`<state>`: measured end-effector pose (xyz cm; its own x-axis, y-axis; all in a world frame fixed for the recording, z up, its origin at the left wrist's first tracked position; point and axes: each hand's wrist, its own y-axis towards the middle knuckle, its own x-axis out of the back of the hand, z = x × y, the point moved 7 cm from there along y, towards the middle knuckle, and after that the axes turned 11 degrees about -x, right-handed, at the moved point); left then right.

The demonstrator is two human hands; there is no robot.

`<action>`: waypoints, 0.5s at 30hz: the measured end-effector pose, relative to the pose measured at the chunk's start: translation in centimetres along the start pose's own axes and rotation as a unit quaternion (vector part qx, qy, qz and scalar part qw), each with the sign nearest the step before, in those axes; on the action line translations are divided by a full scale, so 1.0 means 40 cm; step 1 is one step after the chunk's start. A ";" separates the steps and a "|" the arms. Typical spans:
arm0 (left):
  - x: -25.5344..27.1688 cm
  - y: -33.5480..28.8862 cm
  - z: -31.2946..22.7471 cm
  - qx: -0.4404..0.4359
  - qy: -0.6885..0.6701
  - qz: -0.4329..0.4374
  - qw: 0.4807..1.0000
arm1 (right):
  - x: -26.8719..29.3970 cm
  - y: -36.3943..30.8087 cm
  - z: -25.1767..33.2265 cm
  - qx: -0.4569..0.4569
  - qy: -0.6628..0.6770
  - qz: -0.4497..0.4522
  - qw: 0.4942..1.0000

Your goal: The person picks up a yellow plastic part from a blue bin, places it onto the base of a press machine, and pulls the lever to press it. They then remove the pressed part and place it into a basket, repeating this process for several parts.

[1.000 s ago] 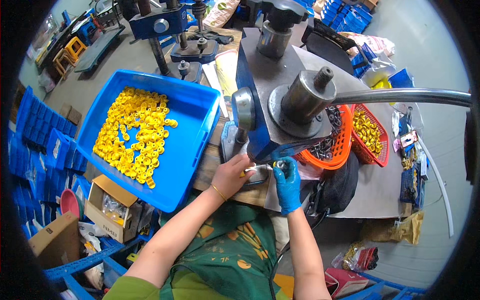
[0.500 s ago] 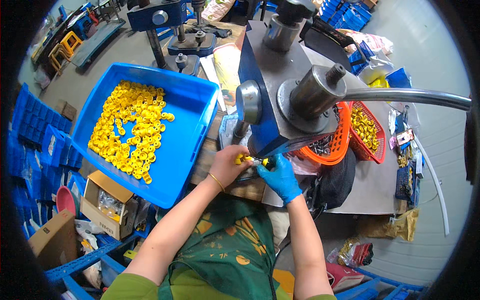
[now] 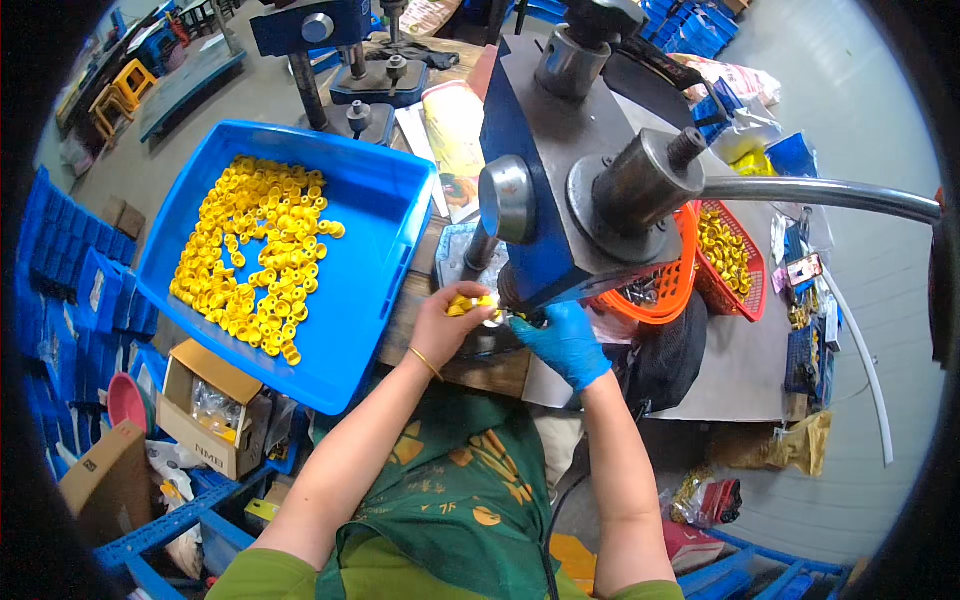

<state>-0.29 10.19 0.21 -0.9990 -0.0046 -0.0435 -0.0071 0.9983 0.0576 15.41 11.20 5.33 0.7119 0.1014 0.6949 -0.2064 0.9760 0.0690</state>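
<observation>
My bare left hand (image 3: 447,330) is closed round a few small yellow plastic caps (image 3: 470,302) at the base of the blue press (image 3: 545,190). Beside it, my right hand (image 3: 566,345), in a blue glove, has its fingers bent together under the press head. Something small and dark shows at those fingertips, too hidden to name. A small pale metal piece (image 3: 494,318) lies between my two hands, below the press's spindle. On the left, a large blue tray (image 3: 385,225) holds many loose yellow caps (image 3: 250,250).
The press's long metal lever (image 3: 820,190) reaches out to the right. Behind my right hand stand an orange basket (image 3: 655,312) of dark metal parts and a red basket (image 3: 758,290) of yellow parts. A second press (image 3: 312,35) stands at the back. Cardboard box (image 3: 205,425) lower left.
My right hand has drawn slightly right and down, away from the left. The yellow piece that was between my hands no longer shows at the right fingertips. The view has shifted a little.
</observation>
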 end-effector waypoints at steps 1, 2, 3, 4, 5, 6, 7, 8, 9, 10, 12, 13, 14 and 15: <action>0.009 -0.004 0.017 -0.006 -0.035 -0.028 0.999 | -0.002 0.003 0.001 0.000 -0.001 0.000 1.000; 0.013 -0.008 0.028 -0.007 -0.036 -0.028 0.999 | -0.005 0.005 0.017 0.043 -0.044 -0.008 0.998; 0.022 -0.011 0.038 0.004 -0.027 -0.037 0.999 | -0.011 0.007 0.037 0.087 -0.086 -0.014 0.992; 0.031 -0.016 0.046 0.015 -0.018 -0.047 0.999 | -0.014 0.013 0.047 0.088 -0.086 -0.013 0.992; 0.037 -0.020 0.047 0.015 -0.018 -0.049 0.999 | -0.017 0.018 0.064 0.099 -0.071 -0.003 0.993; 0.040 -0.023 0.047 0.026 -0.032 -0.057 0.998 | -0.018 0.022 0.079 0.110 -0.057 0.005 0.992; 0.043 -0.027 0.047 0.038 -0.047 -0.065 0.996 | -0.023 0.029 0.078 0.111 -0.058 0.005 0.992; 0.043 -0.028 0.045 0.036 -0.048 -0.065 0.996 | -0.040 0.039 0.062 0.087 -0.061 0.034 0.994; 0.048 -0.030 0.044 0.036 -0.062 -0.069 0.995 | -0.058 0.048 0.051 0.066 -0.062 0.064 0.994; 0.051 -0.031 0.042 0.035 -0.076 -0.072 0.994 | -0.060 0.048 0.053 0.069 -0.063 0.065 0.994; 0.056 -0.037 0.025 0.036 -0.075 -0.075 0.994 | -0.064 0.042 0.032 0.009 -0.015 0.105 0.994; 0.055 -0.039 0.019 0.039 -0.072 -0.075 0.994 | -0.064 0.038 0.022 0.011 -0.018 0.104 0.994; 0.049 -0.037 0.020 0.036 -0.075 -0.073 0.994 | -0.059 0.032 0.016 0.047 -0.011 0.088 0.995; 0.043 -0.038 0.023 0.035 -0.082 -0.067 0.994 | -0.049 0.024 0.018 0.082 -0.003 0.072 0.994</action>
<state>-1.94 8.71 -0.88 -0.9690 -0.1344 -0.2075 -0.1314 0.9909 -0.0280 13.34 11.81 4.54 0.6636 0.2364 0.7098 -0.4128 0.9070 0.0838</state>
